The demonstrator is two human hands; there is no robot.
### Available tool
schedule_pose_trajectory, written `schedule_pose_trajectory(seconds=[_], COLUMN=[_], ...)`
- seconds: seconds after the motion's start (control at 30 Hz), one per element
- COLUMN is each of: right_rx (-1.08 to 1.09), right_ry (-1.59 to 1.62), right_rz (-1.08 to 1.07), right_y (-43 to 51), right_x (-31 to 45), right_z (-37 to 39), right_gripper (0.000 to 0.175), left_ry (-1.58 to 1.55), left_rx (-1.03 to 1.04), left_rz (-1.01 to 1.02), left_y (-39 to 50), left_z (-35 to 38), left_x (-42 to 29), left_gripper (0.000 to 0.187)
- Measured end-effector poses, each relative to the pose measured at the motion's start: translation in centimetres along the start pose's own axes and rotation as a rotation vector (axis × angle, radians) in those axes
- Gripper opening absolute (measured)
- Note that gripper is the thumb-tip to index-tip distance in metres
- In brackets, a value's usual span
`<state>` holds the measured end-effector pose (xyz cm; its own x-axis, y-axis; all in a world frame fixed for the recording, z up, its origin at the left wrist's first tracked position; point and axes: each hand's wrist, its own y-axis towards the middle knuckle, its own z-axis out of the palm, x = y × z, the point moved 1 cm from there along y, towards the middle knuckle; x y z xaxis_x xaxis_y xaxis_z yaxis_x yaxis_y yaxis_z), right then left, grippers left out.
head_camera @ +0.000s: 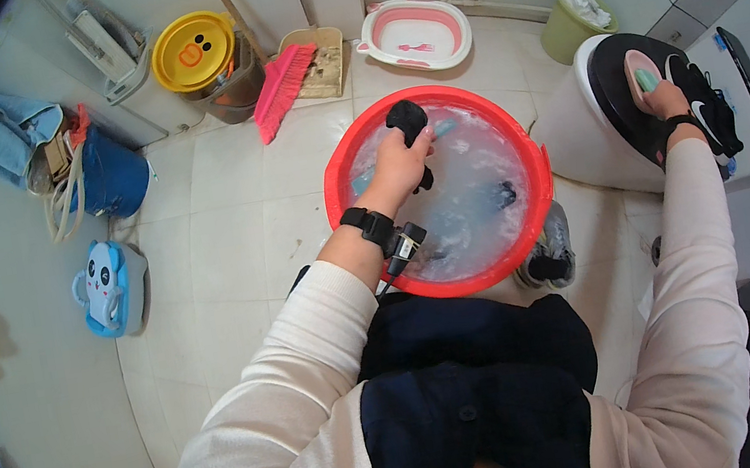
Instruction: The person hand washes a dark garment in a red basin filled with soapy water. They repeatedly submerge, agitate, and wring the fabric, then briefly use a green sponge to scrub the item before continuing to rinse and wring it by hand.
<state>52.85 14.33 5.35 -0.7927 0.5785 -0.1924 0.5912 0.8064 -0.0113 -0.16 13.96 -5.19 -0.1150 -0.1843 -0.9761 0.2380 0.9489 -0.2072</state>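
Observation:
My left hand [399, 164] grips a black sock-like cloth [407, 121] above a red plastic basin [337, 199]. Part of the cloth hangs below my fingers. Cloudy, foamy water [450, 217] fills the basin, and light-blue and dark fabric shows through it. Out to the right, my right hand [667, 102] has its fingers on a green soap bar [647, 80] at a pink soap dish [633, 66]. That dish rests on the black lid [620, 100] of a toilet, beside black sneakers [703, 105]. My palm hides part of the soap.
A pink broom head [285, 85], a dustpan [330, 67] and a folding white-and-pink washbasin [421, 40] are along the far wall. A green waste bin [561, 32] stands near the toilet. Left are a blue bucket [112, 174] and a blue-and-white panda-faced container [113, 289]. My shoe [552, 249] is against the basin.

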Motion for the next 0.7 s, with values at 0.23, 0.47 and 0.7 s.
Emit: schedule_pose_trajectory(seconds=[0.23, 0.47, 0.7], right_rx=[-0.417, -0.533, -0.199], right_ry=[0.195, 0.671, 1.045], right_rz=[0.016, -0.628, -0.767], right_y=[-2.1, -13.0, -29.0], right_x=[1.1, 13.8, 30.1], right_z=[0.2, -3.4, -1.1], right_gripper=[0.071, 0.070, 0.069], left_ry=[-0.332, -0.664, -0.762], left_rx=[-0.008, 0.060, 0.064], left_rz=[-0.071, -0.166, -0.250], left_y=[-0.5, -2.3, -3.1], left_z=[0.2, 0.6, 1.5], left_x=[-0.8, -2.9, -2.4], left_gripper=[0.034, 0.056, 0.055])
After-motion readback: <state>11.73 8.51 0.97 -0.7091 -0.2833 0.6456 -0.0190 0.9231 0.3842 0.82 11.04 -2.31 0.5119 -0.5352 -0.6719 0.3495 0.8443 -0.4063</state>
